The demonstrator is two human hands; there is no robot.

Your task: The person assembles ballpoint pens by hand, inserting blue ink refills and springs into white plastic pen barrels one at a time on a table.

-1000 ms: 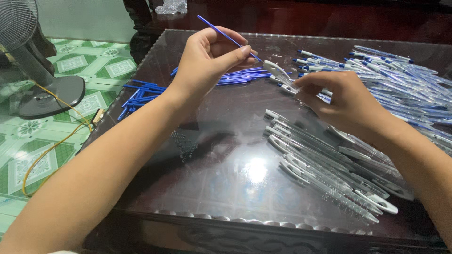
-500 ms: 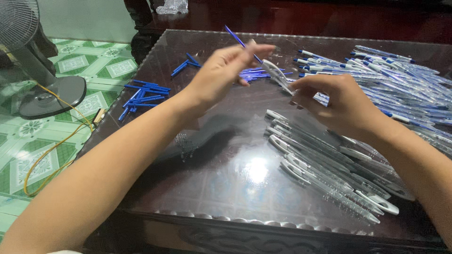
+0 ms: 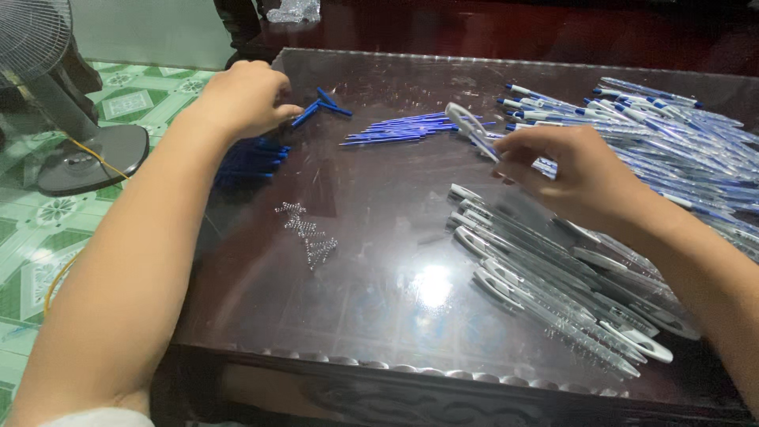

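My right hand [image 3: 573, 170] holds a clear pen barrel [image 3: 471, 129] up over the glass-topped table [image 3: 379, 261], its clip end pointing left. My left hand [image 3: 245, 96] is at the table's left side, fingers pinched at a small blue pen part [image 3: 307, 115] beside a heap of blue pen parts [image 3: 251, 156]; whether it grips the part I cannot tell. A row of thin blue refills [image 3: 399, 128] lies between the hands. Clear pen barrels [image 3: 545, 269] lie in a pile below my right hand.
Finished blue-and-white pens [image 3: 664, 134] are heaped at the far right. Small metal springs [image 3: 308, 233] lie scattered left of centre. A standing fan [image 3: 55, 111] is on the green tiled floor at the left. A crumpled clear bag [image 3: 292, 11] sits beyond the table.
My left hand has let go of the blue refill at the barrel and moved left to the blue parts. My right hand keeps the clear barrel raised.
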